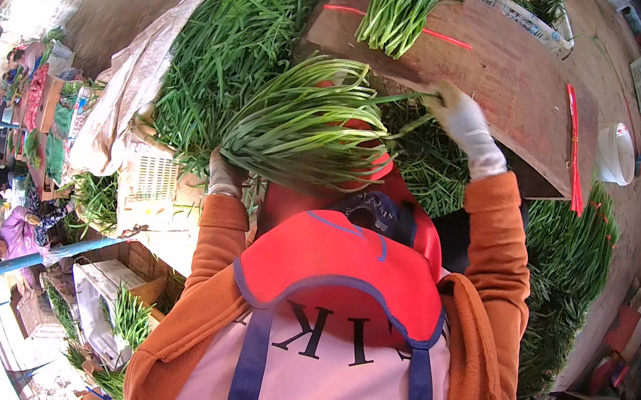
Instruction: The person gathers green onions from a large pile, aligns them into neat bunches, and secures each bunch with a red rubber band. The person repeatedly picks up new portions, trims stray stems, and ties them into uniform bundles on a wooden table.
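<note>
My left hand, in a pale glove, is closed around one end of a fanned bunch of long green leafy stalks, held over my lap. The loose ends spread to the right over my red apron. My right hand, in a whitish glove, pinches a few green leaves at the right of the bunch. Beyond it, another bunch of green stalks lies on a brown wooden board, across a red tie strip.
A big heap of green leaves rises at the left beside a white sheet. Red strips hang over the board's right edge. Further right are a white bucket and tied bunches. Trimmings lie below the board.
</note>
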Motion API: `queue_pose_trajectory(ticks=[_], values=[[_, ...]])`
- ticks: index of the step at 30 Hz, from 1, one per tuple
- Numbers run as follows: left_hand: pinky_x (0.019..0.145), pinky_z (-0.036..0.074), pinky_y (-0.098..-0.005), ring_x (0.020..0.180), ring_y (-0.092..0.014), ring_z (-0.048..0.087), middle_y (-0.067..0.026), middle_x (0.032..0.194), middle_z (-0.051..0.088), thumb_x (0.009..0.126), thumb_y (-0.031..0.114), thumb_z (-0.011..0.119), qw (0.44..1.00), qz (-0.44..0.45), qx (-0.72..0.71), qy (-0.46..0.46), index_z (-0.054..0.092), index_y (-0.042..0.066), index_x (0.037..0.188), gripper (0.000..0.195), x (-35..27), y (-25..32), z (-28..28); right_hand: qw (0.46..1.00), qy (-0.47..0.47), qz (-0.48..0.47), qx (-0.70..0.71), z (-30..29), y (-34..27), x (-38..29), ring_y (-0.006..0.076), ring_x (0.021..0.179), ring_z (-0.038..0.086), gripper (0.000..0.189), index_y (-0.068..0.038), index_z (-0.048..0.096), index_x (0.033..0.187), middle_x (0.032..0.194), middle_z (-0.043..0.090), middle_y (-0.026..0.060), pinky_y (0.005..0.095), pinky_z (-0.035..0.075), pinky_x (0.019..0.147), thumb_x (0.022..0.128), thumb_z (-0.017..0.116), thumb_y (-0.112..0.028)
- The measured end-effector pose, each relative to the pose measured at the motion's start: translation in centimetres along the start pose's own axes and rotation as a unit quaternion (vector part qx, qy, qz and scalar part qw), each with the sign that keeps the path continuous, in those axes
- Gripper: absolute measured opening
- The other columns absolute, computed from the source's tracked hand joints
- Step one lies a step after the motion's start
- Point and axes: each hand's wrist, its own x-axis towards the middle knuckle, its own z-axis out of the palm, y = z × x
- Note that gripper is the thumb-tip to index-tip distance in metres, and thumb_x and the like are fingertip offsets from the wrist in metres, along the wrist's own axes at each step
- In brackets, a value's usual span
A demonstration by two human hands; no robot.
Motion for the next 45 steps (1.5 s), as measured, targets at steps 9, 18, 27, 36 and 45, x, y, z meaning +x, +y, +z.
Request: queue_pose_trajectory(ticks=[9,18,27,36,45], values=[[0.118,0.033,-0.0354,0.140,-0.019,0.045,0.0010,0.149,0.053,0.101,0.036,0.037,0.991,-0.020,0.125,-0.054,0.054,0.024,0.143,0.048,-3.4,7.8,-10.0,0.990,0.056,-0.128,0.017,2.4,-10.5,-9.9,0.0331,0.075,0.070,0.044,-0.008,0.069,0.081,0.079,0.069,0.0147,0.0463,0.054,0.064,0.080,0.074,-0.052],[0.121,0.029,-0.0391,0.146,-0.019,0.036,0.0022,0.158,0.040,0.098,0.042,0.044,0.983,-0.014,0.168,-0.067,0.046,0.027,0.150,0.053,-3.9,8.1,-11.5,0.986,0.097,-0.139,-0.011,6.0,-7.3,-6.2,0.0364,0.069,0.068,0.030,-0.012,0.066,0.080,0.075,0.067,0.0141,0.0481,0.053,0.060,0.092,0.060,-0.038],[0.119,0.031,-0.0383,0.143,-0.021,0.041,0.0004,0.155,0.046,0.098,0.038,0.045,0.986,0.001,0.162,-0.030,0.052,0.025,0.146,0.050,-3.2,7.4,-9.8,0.951,0.157,0.060,-0.258,-1.8,-0.4,-9.9,0.0311,0.076,0.070,0.035,-0.010,0.072,0.097,0.082,0.071,0.0120,0.0457,0.055,0.065,0.082,0.072,-0.042],[0.120,0.032,-0.0387,0.143,-0.022,0.042,-0.0008,0.155,0.046,0.098,0.034,0.048,0.966,-0.037,0.231,-0.109,0.050,0.023,0.147,0.050,-2.1,6.2,-12.2,0.913,0.260,-0.222,-0.223,7.7,-10.1,-3.0,0.0222,0.060,0.064,0.013,-0.016,0.060,0.074,0.067,0.059,0.0044,0.0373,0.049,0.052,0.082,0.065,-0.025],[0.121,0.029,-0.0392,0.145,-0.022,0.039,-0.0006,0.158,0.042,0.101,0.037,0.042,0.975,-0.032,0.181,-0.124,0.046,0.022,0.150,0.052,-2.5,7.1,-12.6,0.944,0.147,0.059,-0.291,-0.7,-0.1,-7.4,0.0287,0.067,0.069,0.029,-0.011,0.069,0.077,0.073,0.068,0.0097,0.0428,0.055,0.061,0.082,0.074,-0.039]])
